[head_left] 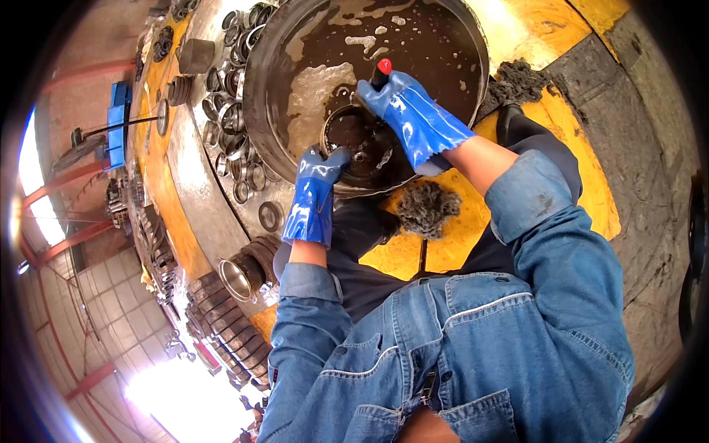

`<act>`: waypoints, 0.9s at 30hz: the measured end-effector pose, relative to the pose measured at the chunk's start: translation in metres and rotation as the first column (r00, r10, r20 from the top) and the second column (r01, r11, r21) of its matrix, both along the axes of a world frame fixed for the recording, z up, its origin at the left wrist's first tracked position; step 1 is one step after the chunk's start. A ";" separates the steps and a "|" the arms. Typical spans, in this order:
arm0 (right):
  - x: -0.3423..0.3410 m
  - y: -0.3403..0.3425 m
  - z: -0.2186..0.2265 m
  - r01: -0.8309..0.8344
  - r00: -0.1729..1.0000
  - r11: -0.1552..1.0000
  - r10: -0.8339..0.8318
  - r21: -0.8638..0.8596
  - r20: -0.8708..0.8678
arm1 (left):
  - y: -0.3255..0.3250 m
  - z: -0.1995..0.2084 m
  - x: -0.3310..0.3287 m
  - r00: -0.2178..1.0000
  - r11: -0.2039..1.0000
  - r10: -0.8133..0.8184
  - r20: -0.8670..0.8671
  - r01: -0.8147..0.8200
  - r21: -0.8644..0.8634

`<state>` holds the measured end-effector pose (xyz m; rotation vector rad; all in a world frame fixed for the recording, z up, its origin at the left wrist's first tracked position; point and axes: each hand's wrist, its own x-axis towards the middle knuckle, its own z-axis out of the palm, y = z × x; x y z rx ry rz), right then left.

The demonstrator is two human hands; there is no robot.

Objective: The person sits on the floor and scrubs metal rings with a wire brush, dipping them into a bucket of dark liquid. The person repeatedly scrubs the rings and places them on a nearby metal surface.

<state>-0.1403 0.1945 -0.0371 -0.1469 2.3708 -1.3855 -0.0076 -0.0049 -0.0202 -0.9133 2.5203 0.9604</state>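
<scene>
A wide dark basin (260, 111) holds murky brown liquid with patches of foam. At its near side a metal ring (325, 135) lies partly in the liquid. My left hand (314, 184), in a blue rubber glove, grips the ring's near-left rim between thumb and fingers. My right hand (410, 114), gloved the same way, is closed around a tool with a red-and-black handle (383, 68), just above the ring's far right side. The working end of this tool is hidden by the glove, so its kind does not show.
Many metal rings (231, 118) crowd the surface left of the basin. Beside my left forearm sits a larger stacked ring (238, 277). Grey tangled fibre clumps lie between my legs (428, 209) and right of the basin (519, 81). A blue box (117, 125) stands far left.
</scene>
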 end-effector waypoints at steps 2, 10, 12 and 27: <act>0.010 0.002 0.018 -0.212 0.974 0.937 0.224 -0.277 0.012 | -0.002 0.004 0.006 0.999 0.999 0.030 -0.039 -0.028 0.047; 0.011 -0.007 0.015 -0.170 0.985 0.942 0.152 -0.288 -0.085 | 0.010 0.014 0.003 0.999 1.000 -0.007 -0.050 0.008 0.030; 0.004 0.002 0.009 -0.045 0.992 0.981 0.066 -0.189 0.108 | 0.000 0.006 0.006 0.999 1.000 0.000 -0.054 0.000 0.005; 0.007 -0.010 0.000 -0.100 0.985 0.940 0.140 -0.325 0.102 | -0.008 -0.010 0.009 0.998 0.999 0.038 -0.051 -0.039 -0.034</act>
